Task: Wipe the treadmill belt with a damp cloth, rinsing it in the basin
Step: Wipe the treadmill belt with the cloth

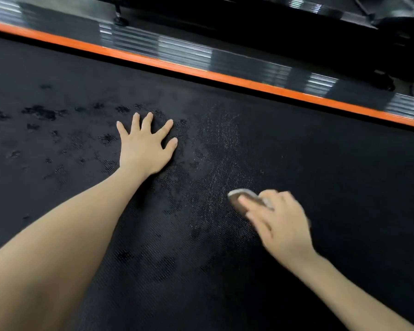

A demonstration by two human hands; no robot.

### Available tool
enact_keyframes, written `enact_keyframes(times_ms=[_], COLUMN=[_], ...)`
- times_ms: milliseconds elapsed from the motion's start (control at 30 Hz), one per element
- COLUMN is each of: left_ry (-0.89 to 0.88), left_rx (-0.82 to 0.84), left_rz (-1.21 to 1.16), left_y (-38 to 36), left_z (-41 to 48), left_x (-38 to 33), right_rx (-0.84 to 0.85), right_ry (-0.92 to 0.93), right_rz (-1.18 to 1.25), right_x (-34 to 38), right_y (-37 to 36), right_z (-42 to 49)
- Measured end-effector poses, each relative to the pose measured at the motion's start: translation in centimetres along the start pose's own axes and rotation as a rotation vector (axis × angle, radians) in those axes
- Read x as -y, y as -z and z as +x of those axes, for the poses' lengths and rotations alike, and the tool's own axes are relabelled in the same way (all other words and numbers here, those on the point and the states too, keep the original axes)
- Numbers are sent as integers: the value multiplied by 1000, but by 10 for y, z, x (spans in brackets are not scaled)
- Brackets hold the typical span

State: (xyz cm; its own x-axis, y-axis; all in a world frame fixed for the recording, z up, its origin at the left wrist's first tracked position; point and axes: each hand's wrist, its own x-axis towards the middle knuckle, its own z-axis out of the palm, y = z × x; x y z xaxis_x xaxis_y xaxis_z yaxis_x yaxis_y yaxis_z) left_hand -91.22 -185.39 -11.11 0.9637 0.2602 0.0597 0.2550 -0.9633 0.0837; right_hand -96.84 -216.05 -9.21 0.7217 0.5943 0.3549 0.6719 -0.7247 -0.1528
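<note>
R hand (280,225) is bunched over a small grey cloth (243,195), fingers curled on top & pressing it to the treadmill belt (320,163); it's blurred, so prob. mid-stroke. L hand (145,146) holds nothing: flat on the belt w/ fingers spread wide, up-left of the R hand and well apart from it. That's likely a prop for body weight while leaning in, maybe also to stop the belt sliding under the rub. Between the hands sits a greyish damp smear (221,149); dark wet blotches (41,112) lie out left of the L hand, so that side looks wiped. Beyond both hands: orange edge strip (225,76), then side rail (189,51). No basin in view.
</note>
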Motion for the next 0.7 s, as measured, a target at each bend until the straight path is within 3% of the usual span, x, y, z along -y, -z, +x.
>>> enact_keyframes(times_ms=[100, 233, 367, 500, 700], left_ry=[-2, 16, -66, -237, -241], left_rx=[3, 18, -92, 4, 60], left_rz=[-6, -107, -265, -130, -28], left_y=[-2, 9, 23, 30, 17], left_z=[0, -6, -60, -144, -185], left_x=[0, 0, -10, -9, 1], right_rx=[-27, -24, -52, -60, -31], right_ry=[-116, -97, -96, -114, -251], right_rz=[-34, -13, -7, -21, -83], right_x=[-8, -8, -10, -10, 13], right_y=[-7, -6, -9, -9, -3], right_z=[2, 1, 1, 0, 1])
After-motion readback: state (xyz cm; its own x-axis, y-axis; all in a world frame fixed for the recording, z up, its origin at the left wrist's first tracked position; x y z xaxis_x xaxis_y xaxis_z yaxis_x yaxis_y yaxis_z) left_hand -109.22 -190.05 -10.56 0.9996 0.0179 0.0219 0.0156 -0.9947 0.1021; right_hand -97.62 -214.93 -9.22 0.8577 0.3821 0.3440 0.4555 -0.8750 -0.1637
